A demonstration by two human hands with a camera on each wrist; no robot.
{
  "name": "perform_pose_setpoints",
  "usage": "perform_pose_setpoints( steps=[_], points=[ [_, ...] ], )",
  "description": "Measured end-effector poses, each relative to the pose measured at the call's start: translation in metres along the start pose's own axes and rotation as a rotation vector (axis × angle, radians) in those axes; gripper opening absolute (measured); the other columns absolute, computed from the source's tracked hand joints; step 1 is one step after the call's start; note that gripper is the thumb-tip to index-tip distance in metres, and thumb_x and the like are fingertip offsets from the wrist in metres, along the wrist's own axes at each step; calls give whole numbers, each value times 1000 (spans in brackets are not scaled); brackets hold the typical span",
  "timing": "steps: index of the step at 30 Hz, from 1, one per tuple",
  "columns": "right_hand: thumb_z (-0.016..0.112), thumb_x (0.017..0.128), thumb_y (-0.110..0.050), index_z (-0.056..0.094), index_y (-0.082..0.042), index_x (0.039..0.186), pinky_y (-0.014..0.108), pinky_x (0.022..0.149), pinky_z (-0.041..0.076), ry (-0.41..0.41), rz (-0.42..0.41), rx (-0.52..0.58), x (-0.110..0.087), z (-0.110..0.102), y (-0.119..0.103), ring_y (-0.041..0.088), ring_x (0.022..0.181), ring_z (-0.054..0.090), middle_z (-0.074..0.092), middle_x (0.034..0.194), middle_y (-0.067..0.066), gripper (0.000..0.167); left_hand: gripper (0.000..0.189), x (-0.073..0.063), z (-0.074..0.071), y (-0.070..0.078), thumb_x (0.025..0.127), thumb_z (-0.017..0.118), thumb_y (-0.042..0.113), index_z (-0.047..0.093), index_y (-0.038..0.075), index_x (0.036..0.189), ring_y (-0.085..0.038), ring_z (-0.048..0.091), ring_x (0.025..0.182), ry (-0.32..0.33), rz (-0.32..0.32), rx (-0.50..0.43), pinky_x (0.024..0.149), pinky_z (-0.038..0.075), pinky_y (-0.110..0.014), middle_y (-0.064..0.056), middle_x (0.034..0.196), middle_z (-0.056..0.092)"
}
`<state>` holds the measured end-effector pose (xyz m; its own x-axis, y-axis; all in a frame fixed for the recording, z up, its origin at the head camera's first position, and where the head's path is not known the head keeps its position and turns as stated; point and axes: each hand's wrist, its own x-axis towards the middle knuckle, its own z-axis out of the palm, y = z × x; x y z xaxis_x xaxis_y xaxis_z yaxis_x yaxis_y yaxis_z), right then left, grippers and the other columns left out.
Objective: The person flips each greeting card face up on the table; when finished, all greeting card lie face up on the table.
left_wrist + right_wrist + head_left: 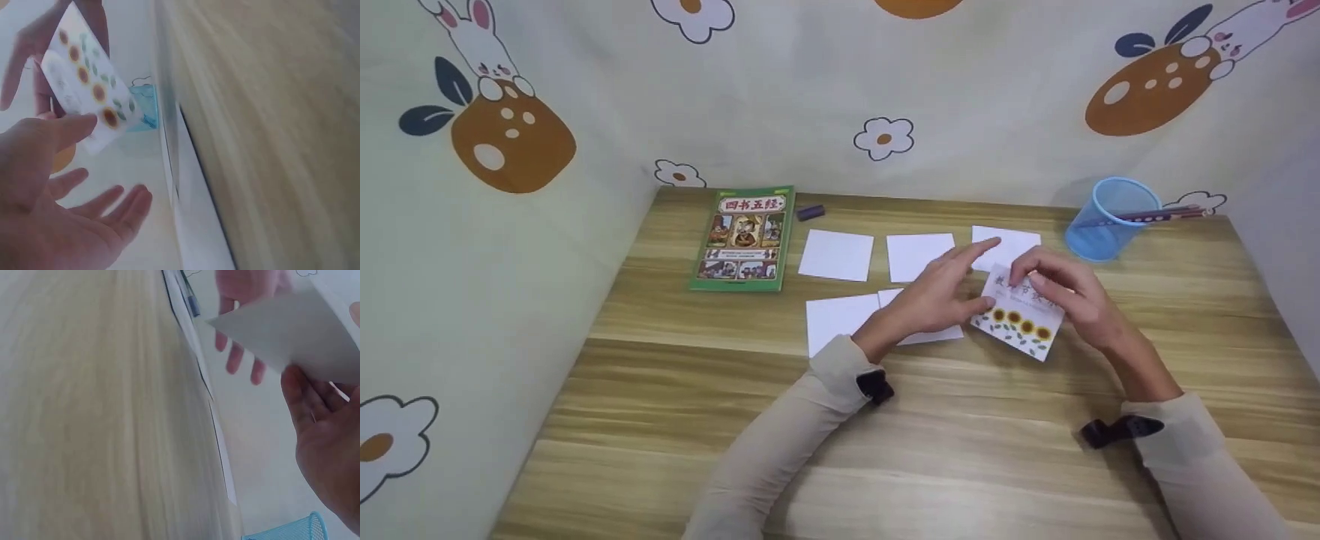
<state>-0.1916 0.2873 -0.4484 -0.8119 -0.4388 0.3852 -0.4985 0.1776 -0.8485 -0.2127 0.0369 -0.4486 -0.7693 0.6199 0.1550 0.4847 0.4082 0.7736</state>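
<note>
A white card [1014,328] printed with a row of sunflowers and dark lettering is held tilted above the table's right half. My right hand [1076,296] pinches its upper right part between thumb and fingers; the plain back of the card [298,329] faces the right wrist camera. My left hand [937,294] is spread beside it, fingers extended, with the thumb tip at the card's left edge. In the left wrist view that thumb [73,130] overlaps the printed face. Several white square sheets [836,255] lie in two rows beneath and left of the hands, partly covered by the left hand.
A green-bordered picture book [744,240] lies at the back left, with a small dark purple cylinder [811,213] beside it. At the back right stands a blue mesh cup [1110,221] with pencils [1174,215] leaning out. A patterned curtain [780,97] borders the table.
</note>
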Motion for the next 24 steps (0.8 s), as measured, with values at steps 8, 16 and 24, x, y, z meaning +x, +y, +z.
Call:
perform_pose_setpoints(
  steps=[8,16,24],
  points=[
    [76,92,7,77,-9,113,15,107,49,-19,160,-172,-5,-12,10,9,122,66,72,129,14,26,51,1,2,0,99,80,10,61,13,145,-2,75,85,-32,-37,-33,75,55,-10,-4,103,76],
    [81,95,-3,82,-15,107,18,95,45,-90,278,-471,-4,-15,23,20,108,64,77,112,6,17,49,1,9,0,97,73,4,63,4,146,-15,72,119,-101,-11,108,99,56,-16,-10,133,74],
    [89,92,-24,82,-13,110,46,106,43,-161,419,-493,-1,-14,26,30,115,59,68,119,11,23,46,-1,10,1,99,75,15,68,11,144,-17,59,139,-193,-17,215,122,45,-32,-3,146,69]
  ],
)
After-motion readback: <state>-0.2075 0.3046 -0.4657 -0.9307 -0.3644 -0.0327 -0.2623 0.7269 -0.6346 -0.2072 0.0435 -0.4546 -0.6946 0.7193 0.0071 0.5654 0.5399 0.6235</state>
